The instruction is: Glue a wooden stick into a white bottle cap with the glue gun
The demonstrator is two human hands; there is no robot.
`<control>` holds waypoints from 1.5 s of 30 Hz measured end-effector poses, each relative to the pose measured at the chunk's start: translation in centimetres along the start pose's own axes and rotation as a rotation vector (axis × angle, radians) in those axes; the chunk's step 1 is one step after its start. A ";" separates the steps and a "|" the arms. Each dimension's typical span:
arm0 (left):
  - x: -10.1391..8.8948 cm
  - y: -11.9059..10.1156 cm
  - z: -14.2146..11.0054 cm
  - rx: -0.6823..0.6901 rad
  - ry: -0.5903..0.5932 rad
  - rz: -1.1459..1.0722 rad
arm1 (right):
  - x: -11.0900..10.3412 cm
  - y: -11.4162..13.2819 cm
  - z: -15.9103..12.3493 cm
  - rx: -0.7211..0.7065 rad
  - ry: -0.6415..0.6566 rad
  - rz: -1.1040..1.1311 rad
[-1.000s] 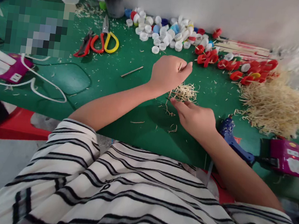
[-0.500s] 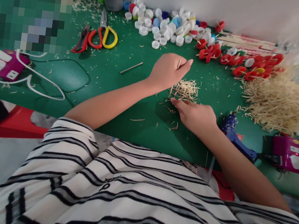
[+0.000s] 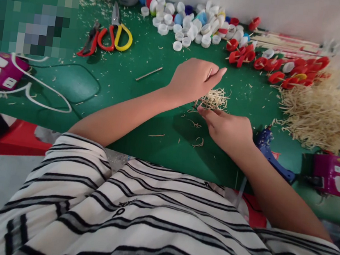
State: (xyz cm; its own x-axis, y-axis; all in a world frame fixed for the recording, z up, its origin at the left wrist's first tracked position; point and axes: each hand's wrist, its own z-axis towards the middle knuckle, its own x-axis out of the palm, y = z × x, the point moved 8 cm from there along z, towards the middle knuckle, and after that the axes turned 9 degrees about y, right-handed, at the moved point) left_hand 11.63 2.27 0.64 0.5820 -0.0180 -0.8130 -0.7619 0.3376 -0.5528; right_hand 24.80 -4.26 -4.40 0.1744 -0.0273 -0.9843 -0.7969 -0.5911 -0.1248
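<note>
My left hand (image 3: 191, 78) is closed in a fist above the green table. The pale end of a thin wooden stick (image 3: 209, 73) pokes out between its thumb and fingers; the rest is mostly hidden. Just below and to the right, my right hand (image 3: 228, 128) is closed in a pinch. A small dark edge shows at its fingertips, too small to name. Between the two hands lies a small heap of pale wood shavings (image 3: 216, 98). A few loose curls (image 3: 199, 142) are scattered nearer to me.
A thin rod (image 3: 149, 74) lies left of my hands, with scissors (image 3: 116, 32) and red-handled pliers (image 3: 90, 41) beyond. Bottle caps (image 3: 190, 24) line the wall. Red caps on sticks (image 3: 299, 71), a large shavings pile (image 3: 323, 115) and a blue glue gun (image 3: 268, 152) are at right.
My right hand has moved slightly up and to the right, close under the left. The left fist keeps its grip on the stick. The whole view has shifted a little.
</note>
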 end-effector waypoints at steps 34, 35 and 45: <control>0.3 4.1 1.5 -0.009 -0.080 -0.133 | -0.1 -0.1 0.9 0.015 -0.017 0.146; 0.2 4.2 1.4 -0.017 -0.089 -0.127 | 0.0 -0.1 0.8 0.013 -0.009 0.147; 0.1 3.7 0.8 -0.038 -0.064 -0.102 | 0.8 0.0 0.2 -0.019 0.042 0.104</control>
State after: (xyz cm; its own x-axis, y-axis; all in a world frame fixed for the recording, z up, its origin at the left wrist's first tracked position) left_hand 9.12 4.22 -1.34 0.6734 0.0102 -0.7392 -0.7070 0.3013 -0.6398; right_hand 24.83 -4.10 -5.24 0.1156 -0.1227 -0.9857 -0.8009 -0.5985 -0.0194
